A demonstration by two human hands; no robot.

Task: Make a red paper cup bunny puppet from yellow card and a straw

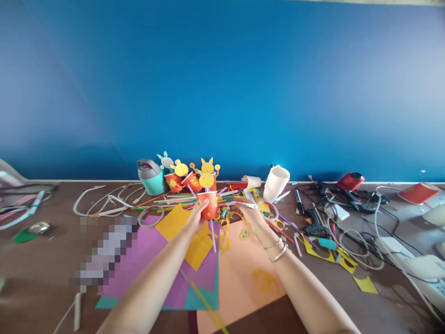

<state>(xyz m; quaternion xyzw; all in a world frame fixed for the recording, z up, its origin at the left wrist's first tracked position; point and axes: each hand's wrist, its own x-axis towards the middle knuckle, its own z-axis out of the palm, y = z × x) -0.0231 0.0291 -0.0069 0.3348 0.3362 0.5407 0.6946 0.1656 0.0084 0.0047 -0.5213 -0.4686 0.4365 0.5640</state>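
Observation:
My left hand (197, 218) is wrapped round a red paper cup (207, 207), held upright above the sheets of paper. A yellow paper animal face (206, 180) stands out of the cup's top, and a pale straw (212, 235) sticks out below it. My right hand (247, 213) reaches palm down into the pile of straws and paper scraps, a little right of the cup. Its fingertips are blurred among the straws (232, 200), so whether they grip one is unclear. Behind the held cup are more red cups with paper animal faces (181, 168).
Coloured paper sheets (149, 260) cover the table's middle. A teal jug (152, 178) and a white cup (276, 182) stand at the back. Glue guns (314, 223), tangled cables (361, 246) and a power strip (410, 264) lie right. A roll of tape (269, 211) is beside my right hand.

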